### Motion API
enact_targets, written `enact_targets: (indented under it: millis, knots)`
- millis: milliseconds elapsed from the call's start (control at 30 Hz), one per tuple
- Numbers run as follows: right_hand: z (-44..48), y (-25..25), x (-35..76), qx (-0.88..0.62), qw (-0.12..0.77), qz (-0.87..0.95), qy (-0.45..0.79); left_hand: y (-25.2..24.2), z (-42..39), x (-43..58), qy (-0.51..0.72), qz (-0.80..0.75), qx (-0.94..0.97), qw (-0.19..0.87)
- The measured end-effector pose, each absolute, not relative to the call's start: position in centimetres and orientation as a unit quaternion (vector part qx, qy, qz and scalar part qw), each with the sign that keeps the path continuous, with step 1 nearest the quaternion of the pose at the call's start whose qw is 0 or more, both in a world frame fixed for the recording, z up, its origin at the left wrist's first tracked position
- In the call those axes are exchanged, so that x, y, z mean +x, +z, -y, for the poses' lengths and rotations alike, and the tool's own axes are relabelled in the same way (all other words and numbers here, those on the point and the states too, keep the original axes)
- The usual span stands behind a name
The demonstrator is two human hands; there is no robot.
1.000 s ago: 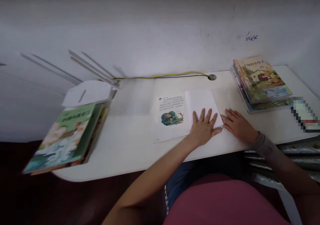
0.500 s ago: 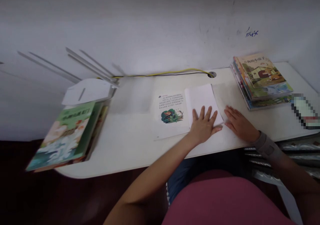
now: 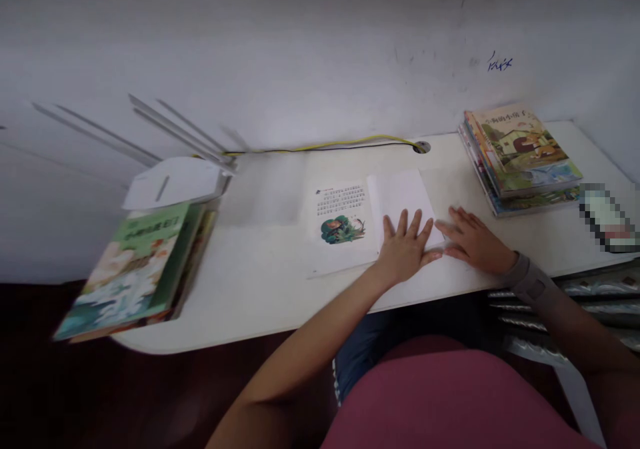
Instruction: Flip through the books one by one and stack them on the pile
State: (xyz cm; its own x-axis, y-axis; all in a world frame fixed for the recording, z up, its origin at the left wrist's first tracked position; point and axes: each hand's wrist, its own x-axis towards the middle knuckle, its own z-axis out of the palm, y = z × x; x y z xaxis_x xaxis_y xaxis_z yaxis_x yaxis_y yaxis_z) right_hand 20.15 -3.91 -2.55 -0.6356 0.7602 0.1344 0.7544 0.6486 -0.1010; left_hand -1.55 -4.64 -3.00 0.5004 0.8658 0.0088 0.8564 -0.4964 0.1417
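Observation:
An open picture book [image 3: 345, 219] lies flat in the middle of the white desk [image 3: 250, 282]. Its left page carries text and a small green drawing; its right page is blank white. My left hand [image 3: 406, 249] rests flat on the lower part of the right page, fingers spread. My right hand [image 3: 473, 241] lies flat just to the right, fingers stretched toward the page's right edge and touching it. Neither hand holds anything.
A stack of picture books [image 3: 520, 159] sits at the desk's far right. Another stack with a green cover [image 3: 137, 269] hangs over the left edge, with a white lamp base [image 3: 173, 182] behind it. A yellow and black cable [image 3: 340, 146] runs along the wall to a desk hole.
My right hand has slid a little left, closing up to the book's right edge. My left hand stays flat on the page.

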Motion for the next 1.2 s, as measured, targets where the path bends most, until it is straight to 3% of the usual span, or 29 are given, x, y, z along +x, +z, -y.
enact_targets:
  millis: [733,1200]
  knots:
    - [3.6,-0.6,20.5,-0.399,0.130,0.907,0.041,-1.5,4.7,-1.1,-0.007,-0.502,0.862,0.065]
    - [-0.5,-4.2,21.2,-0.450,0.061,0.888,0.067,-1.5,4.8,-1.1,-0.042,-0.495,0.865,0.064]
